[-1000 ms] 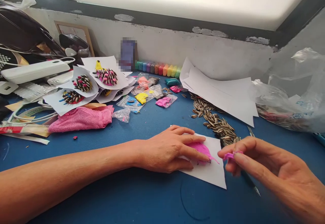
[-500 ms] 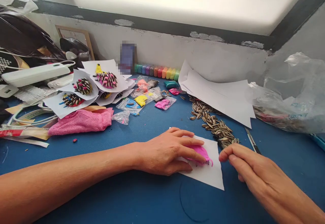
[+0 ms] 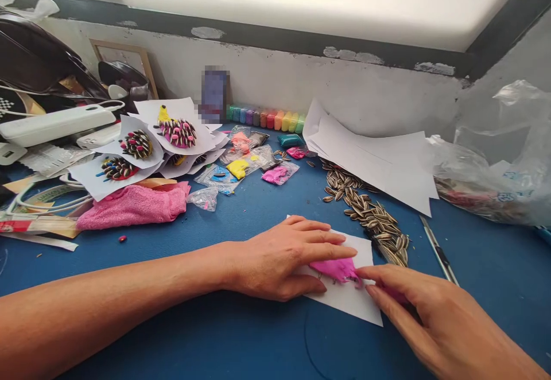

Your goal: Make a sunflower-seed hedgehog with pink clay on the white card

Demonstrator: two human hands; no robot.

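A flattened patch of pink modelling clay [image 3: 333, 267] lies on a small white sheet of paper [image 3: 350, 302] that carries pencil marks. My left hand [image 3: 286, 259] rests flat on the sheet, fingers spread, covering the clay's left part. From the right, my right hand [image 3: 430, 305] reaches in; its index fingertip touches the ragged right edge of the clay, and the thumb stays a little apart below. The other right fingers are partly hidden underneath. Just behind the sheet lies a heap of striped sunflower seeds [image 3: 374, 219].
A utility knife [image 3: 439, 251] lies right of the seeds. White sheets [image 3: 370, 159] and a clear plastic bag [image 3: 495, 179] are behind. A pink cloth [image 3: 133, 208], seed-and-clay pictures [image 3: 176, 132] and opened clay packets [image 3: 239, 167] sit at left and centre. Clay blocks [image 3: 271, 120] line the wall.
My right hand has moved left from beside the paper and its fingers have parted, index fingertip now at the clay's edge. The left index finger has lifted back a little, uncovering more clay.
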